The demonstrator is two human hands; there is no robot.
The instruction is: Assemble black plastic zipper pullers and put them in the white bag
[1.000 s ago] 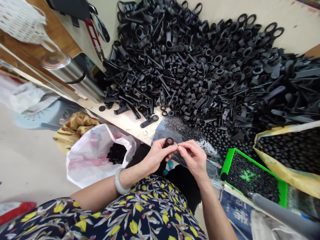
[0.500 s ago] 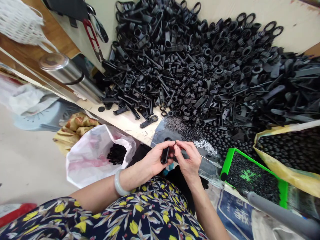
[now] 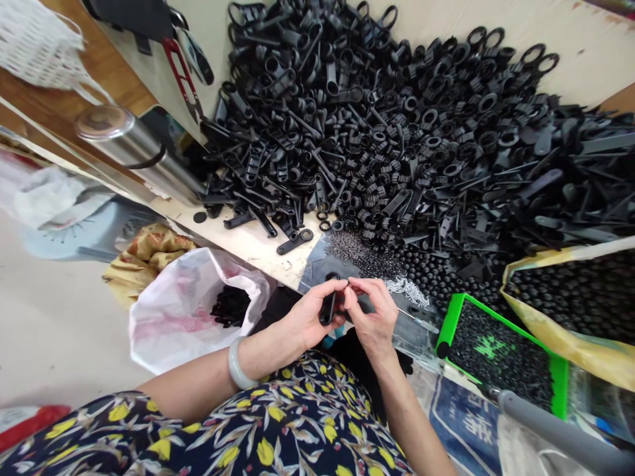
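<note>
My left hand (image 3: 312, 314) is closed around a black plastic handle-shaped part (image 3: 328, 307), its long body tilted across the fingers. My right hand (image 3: 373, 314) pinches with thumb and forefinger right at the left fingertips; whatever it holds there is too small to make out. A thin screwdriver-like tool (image 3: 421, 321) with a clear handle lies just right of the right hand. Beyond the fingers lie a heap of tiny dark pieces (image 3: 367, 254) and a small pile of silvery pins (image 3: 409, 291).
A big mound of black plastic parts (image 3: 357, 125) covers the table. To the right are a green tray (image 3: 452, 317) of small black bits and a yellow sack (image 3: 570, 330) of black balls. Left stand a steel thermos (image 3: 133, 145) and a white bag (image 3: 169, 317) holding black parts.
Both hands keep almost the same pose, with the black part still in the left one. The view has shifted very slightly.
</note>
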